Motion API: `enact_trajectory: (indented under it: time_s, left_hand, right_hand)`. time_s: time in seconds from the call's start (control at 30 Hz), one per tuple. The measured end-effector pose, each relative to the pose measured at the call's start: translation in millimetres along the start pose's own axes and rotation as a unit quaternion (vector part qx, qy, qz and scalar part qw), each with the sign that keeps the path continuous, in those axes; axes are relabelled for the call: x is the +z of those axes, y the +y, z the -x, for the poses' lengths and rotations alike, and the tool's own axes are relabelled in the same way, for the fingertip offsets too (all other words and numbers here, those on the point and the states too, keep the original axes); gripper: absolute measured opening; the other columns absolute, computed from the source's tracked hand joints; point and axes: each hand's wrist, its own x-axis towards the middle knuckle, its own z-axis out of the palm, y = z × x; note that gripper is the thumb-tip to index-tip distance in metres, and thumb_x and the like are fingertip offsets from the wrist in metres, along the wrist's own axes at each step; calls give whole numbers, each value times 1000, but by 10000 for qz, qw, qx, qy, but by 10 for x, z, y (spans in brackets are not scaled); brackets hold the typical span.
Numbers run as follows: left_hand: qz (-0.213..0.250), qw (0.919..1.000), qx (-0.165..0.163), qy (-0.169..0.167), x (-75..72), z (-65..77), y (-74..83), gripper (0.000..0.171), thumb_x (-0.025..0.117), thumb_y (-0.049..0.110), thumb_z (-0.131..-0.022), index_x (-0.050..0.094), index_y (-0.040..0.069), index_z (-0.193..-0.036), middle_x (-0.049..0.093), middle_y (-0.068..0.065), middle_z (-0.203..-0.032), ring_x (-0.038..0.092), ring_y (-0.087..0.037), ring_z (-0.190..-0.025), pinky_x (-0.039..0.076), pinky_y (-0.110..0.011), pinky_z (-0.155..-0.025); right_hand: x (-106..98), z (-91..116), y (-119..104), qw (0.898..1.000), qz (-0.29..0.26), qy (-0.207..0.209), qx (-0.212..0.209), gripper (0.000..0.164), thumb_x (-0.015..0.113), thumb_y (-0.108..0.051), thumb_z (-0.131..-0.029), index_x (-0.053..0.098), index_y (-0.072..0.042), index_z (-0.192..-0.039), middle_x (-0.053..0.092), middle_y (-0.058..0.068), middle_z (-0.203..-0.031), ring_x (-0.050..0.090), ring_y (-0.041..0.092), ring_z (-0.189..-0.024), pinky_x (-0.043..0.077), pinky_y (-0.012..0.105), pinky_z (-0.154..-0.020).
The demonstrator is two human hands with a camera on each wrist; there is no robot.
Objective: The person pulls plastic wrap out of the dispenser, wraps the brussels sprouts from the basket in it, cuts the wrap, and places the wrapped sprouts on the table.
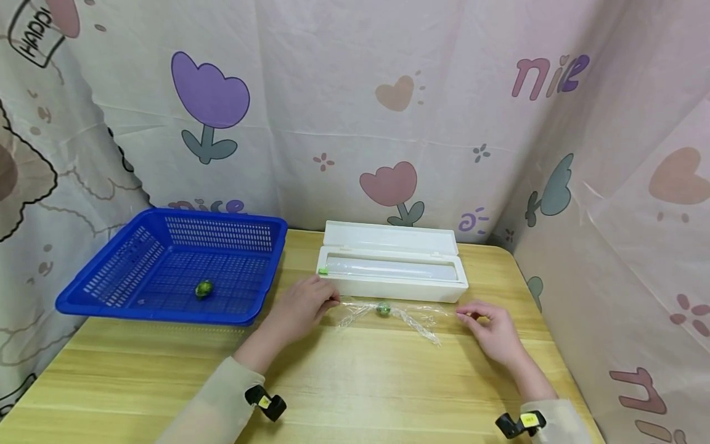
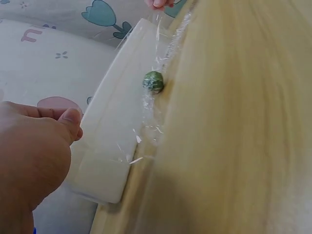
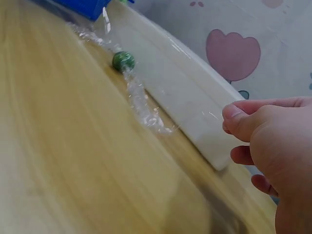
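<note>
On the bench [image 1: 344, 370]: a sheet of clear cling film [image 1: 399, 314] lies crumpled just in front of a white cling film dispenser box [image 1: 391, 266].
Green ball: a small green ball [image 1: 383, 308] sits on the film, between the two hands.
Left hand [image 1: 299, 308]: fingers curled, pinching the film's left end.
Right hand [image 1: 493, 330]: fingers curled at the film's right end, pinching it.
Blue basket [image 1: 111, 290]: at the left, well apart, holding a second green ball [image 1: 203, 288].
</note>
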Motion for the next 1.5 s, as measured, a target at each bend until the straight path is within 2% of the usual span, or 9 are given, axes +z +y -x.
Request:
enact_trajectory:
  time_s: [0.23,0.4,0.53,0.77,1.0,1.17,1.33,1.4,1.5]
  left_hand:
    - [-36,9993,-53,-364,44,142,9,8,79,16,-98,72,20,-96,66,10,-95,60,-16,-95,53,-38,-86]
    - [-54,9979,-132,-635,125,210,-21,5,77,19,-99,73,22,-97,64,10,-96,60,-14,-94,55,-37,-86]
    - [10,9966,-187,-803,174,239,-28,5,76,20,-100,74,22,-97,62,10,-97,59,-13,-96,55,-37,-87]
    - [188,9962,-209,-821,224,285,-27,6,78,21,-99,75,22,-94,55,11,-96,54,-12,-92,53,-36,-82]
    - [295,9937,-210,-1058,236,299,-50,8,78,23,-99,74,23,-91,61,14,-91,59,-10,-89,53,-38,-81]
    - [194,9926,-400,-1129,170,207,-5,15,73,38,-102,80,26,-96,68,15,-93,63,-9,-87,55,-35,-78]
    - [41,9986,-388,-353,207,-36,160,16,73,42,-101,82,29,-101,73,14,-101,69,-9,-83,55,-30,-66]
    - [38,9997,-209,-148,284,-150,237,13,75,38,-100,83,29,-103,74,14,-102,71,-9,-83,56,-29,-66]
    - [40,9998,-48,-168,434,-301,336,13,77,34,-100,83,27,-108,75,13,-103,71,-9,-87,56,-28,-68]
  right_hand:
    - [50,109,31,9980,157,-485,-362,22,79,10,-89,81,-9,-99,77,-2,-101,68,11,-86,55,24,-72]
    - [92,161,54,9945,267,-734,-702,25,80,13,-85,81,-8,-98,77,-1,-102,72,14,-93,56,20,-82]
    - [114,180,76,9915,390,-888,-872,26,81,11,-86,81,-12,-98,76,-4,-100,71,11,-90,55,20,-80]
    - [153,226,91,9845,1044,-1020,-976,21,85,-4,-88,81,-22,-99,69,-18,-99,58,-2,-78,35,33,-82]
    - [176,239,78,9850,964,-1027,-997,10,82,-12,-93,82,-21,-96,68,-13,-104,64,4,-91,32,36,-89]
    - [216,170,11,9856,1240,-521,-1027,10,82,-13,-93,80,-20,-87,67,-16,-96,58,2,-76,34,35,-79]
    - [377,-44,-185,9861,1008,169,-1308,14,86,-5,-86,78,-16,-85,67,-12,-90,53,5,-68,43,28,-66]
    - [498,-144,-305,9873,733,144,-1404,12,85,-3,-87,79,-13,-91,69,-9,-92,56,5,-69,48,25,-62]
    - [718,-264,-469,9882,556,-147,-1422,10,83,-6,-91,80,-8,-100,72,-6,-95,57,3,-69,51,24,-58]
